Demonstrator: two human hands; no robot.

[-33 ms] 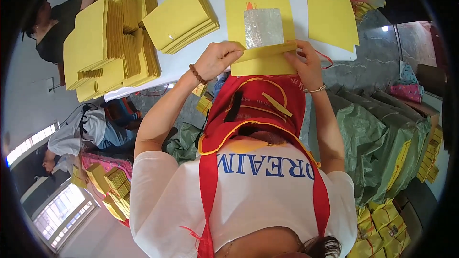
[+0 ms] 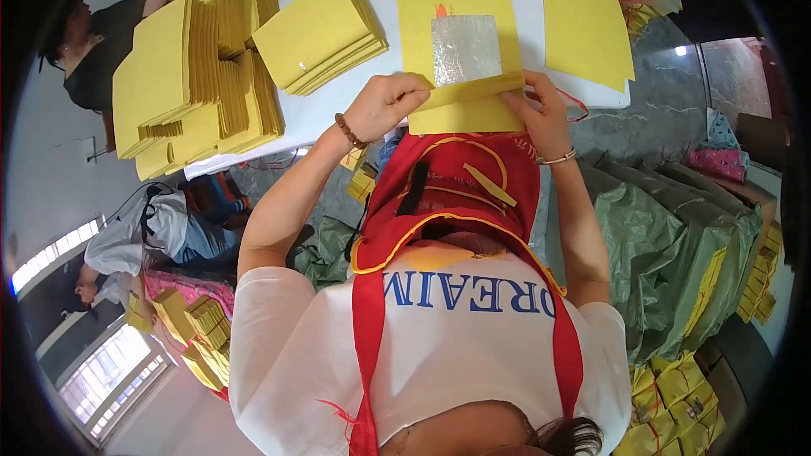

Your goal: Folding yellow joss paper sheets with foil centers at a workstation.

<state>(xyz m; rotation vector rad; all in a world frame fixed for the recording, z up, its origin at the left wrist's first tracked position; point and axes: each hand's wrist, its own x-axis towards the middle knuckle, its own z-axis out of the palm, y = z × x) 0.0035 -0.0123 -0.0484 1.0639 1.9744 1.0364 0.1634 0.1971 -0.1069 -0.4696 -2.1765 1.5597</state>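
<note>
A yellow paper sheet (image 2: 416,25) lies at the near edge of the white table, with a silver foil square (image 2: 465,44) and a small red print on it. Its near part is turned up into a folded strip (image 2: 477,89) that crosses just below the foil. My left hand (image 2: 386,105), a beaded bracelet at its wrist, is closed in a pinch on the strip's left end. At the right end, my right hand (image 2: 545,118) grips the same strip between thumb and fingers. Parts of the fingertips are hidden by the paper.
Folded yellow paper stacks (image 2: 317,34) crowd the table's left side. Another yellow sheet pile (image 2: 583,25) lies at the right. A person in black (image 2: 110,51) stands at the far left; another person (image 2: 139,232) is lower left. Green wrapped bundles (image 2: 659,245) stand on the right.
</note>
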